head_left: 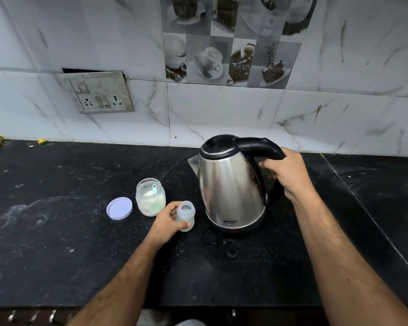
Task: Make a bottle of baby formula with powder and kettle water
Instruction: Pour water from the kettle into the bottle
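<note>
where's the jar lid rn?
In the head view the lid lies flat on the black counter, left of centre, just left of the open powder jar and apart from both hands.

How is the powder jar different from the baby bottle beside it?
The powder jar is wider and squatter than the baby bottle. The jar holds white powder and a green scoop; what the bottle holds cannot be told. The left hand grips the bottle, while the jar stands untouched. Both are translucent, upright and uncapped on the black counter.
</note>
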{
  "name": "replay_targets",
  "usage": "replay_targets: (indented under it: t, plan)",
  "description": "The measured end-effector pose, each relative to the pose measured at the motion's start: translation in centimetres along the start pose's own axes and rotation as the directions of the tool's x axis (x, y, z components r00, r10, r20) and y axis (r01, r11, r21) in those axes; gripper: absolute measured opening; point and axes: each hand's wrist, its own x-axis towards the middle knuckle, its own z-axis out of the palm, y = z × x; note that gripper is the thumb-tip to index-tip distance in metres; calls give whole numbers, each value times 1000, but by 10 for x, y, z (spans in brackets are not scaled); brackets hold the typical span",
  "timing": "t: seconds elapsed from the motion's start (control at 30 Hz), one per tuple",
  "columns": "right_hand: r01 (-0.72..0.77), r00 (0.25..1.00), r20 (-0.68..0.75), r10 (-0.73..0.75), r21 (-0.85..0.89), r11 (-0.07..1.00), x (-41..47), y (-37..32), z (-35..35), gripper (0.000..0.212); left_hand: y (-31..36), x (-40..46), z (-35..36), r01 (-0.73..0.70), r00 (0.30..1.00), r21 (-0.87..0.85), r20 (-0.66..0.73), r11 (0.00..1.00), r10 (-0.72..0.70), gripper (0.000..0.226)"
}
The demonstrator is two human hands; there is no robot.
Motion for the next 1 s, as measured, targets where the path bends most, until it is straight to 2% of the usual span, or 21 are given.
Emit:
replay_targets:
  t: [0.1, 0.33, 0.63, 0.8, 1.0]
  plan:
    - [6, 1000, -4, -5, 97, 995, 8, -1, 6, 30, -2, 2, 0, 0, 1000, 1, 7, 1000, 0, 58]
    - [-57, 998, -1, 59, 256, 965, 38, 4, 26, 32, -7, 11, -2, 28, 999, -1, 22, 1000, -28, 59]
    - [-93, 994, -30, 103, 244, 965, 84, 28, 75, 39, -12, 15, -9, 51, 999, -12, 19, 999, -51, 59]
    - [-141, 983, -83, 164, 233, 962, 99, 53, 101, 41, -12, 16, -11, 40, 999, 18, 36, 999, -41, 58]
    - [-190, 974, -76, 212, 233, 954, 112, 76, 120, 40, -11, 18, -13, 39, 997, 60, 57, 997, -43, 56]
